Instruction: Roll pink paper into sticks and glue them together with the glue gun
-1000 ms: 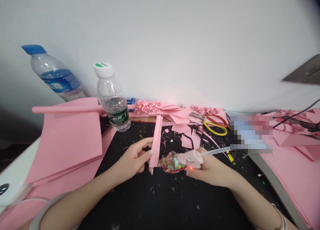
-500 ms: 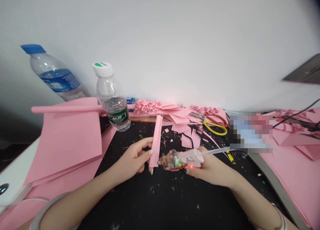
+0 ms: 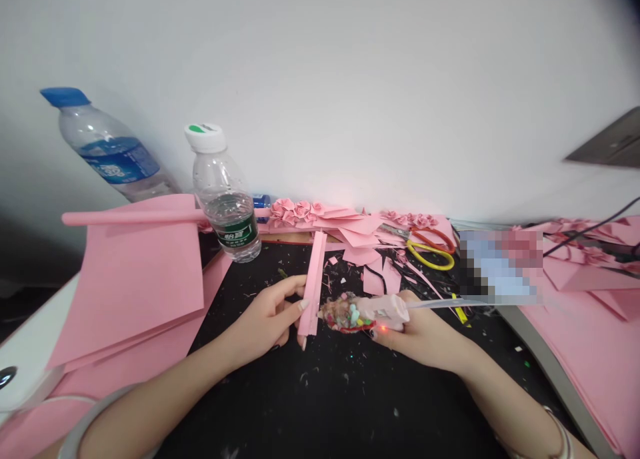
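Observation:
My left hand (image 3: 273, 316) pinches a long folded strip of pink paper (image 3: 313, 279) near its lower end, thumb on top and fingers beneath. The strip points away from me over the black work surface. My right hand (image 3: 425, 332) is wrapped round a pale pink hot glue gun (image 3: 383, 310) with a small red light lit. Its front is crusted with bits of coloured paper and fuzz, and a clear glue stick (image 3: 435, 304) sticks out of its back. The nozzle points left, close to the strip's right edge; whether it touches I cannot tell.
Two plastic bottles (image 3: 233, 212) (image 3: 117, 152) stand at the left. Pink sheets (image 3: 145, 266) lie beside them. Paper roses (image 3: 295, 210), pink scraps and scissors (image 3: 431, 251) lie along the wall. A pixelated patch and more pink paper (image 3: 595, 352) are at the right.
The glue gun's nose has shifted slightly up along the strip's edge, and the rear glue stick has tipped a little lower. My left hand and the strip have hardly moved.

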Demonstrator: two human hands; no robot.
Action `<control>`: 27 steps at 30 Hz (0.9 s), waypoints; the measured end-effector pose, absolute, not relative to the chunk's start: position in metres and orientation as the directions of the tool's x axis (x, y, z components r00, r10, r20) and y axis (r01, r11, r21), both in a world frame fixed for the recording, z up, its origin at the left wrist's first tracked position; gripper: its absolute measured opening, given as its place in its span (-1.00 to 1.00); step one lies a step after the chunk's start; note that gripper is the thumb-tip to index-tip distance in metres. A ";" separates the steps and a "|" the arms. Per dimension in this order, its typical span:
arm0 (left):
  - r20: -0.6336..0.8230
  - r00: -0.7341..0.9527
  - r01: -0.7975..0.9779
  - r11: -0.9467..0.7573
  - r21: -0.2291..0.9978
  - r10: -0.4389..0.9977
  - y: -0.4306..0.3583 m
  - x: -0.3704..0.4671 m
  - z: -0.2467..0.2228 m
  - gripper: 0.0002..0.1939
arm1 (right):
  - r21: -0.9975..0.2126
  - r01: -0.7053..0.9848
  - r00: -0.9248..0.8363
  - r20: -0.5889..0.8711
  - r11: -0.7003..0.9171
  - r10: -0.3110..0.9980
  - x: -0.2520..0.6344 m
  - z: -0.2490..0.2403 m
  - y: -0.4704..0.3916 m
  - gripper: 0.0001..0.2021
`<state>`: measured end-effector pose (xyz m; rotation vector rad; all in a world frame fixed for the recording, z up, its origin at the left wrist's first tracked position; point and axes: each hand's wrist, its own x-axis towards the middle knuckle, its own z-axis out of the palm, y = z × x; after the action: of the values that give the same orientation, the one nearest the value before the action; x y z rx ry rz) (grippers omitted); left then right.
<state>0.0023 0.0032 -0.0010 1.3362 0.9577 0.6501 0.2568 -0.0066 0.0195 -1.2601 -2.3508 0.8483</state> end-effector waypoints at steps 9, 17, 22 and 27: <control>-0.240 0.476 0.189 0.168 0.967 0.846 0.004 0.001 -0.001 -0.60 | -0.657 0.643 -0.484 0.049 0.393 0.874 0.254 0.022 -0.004 -0.81; -0.165 0.429 0.294 0.035 0.955 0.888 0.008 -0.004 0.002 -0.56 | -0.403 0.832 -0.379 0.089 0.382 0.921 0.257 0.021 0.003 -0.77; -0.013 0.411 0.433 -0.182 0.883 0.911 0.022 -0.022 0.007 -0.56 | -0.279 0.859 -0.448 -0.004 0.429 0.894 0.257 0.018 0.001 -0.58; -0.063 0.528 0.531 -0.271 0.802 0.847 0.029 -0.036 0.014 -0.61 | -0.276 0.821 -0.517 0.011 0.500 0.856 0.258 0.020 -0.001 -0.49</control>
<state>-0.0362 0.0288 0.0139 1.9500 1.1234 0.4884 0.2580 -0.0010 0.0198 -1.4587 -2.5914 0.3569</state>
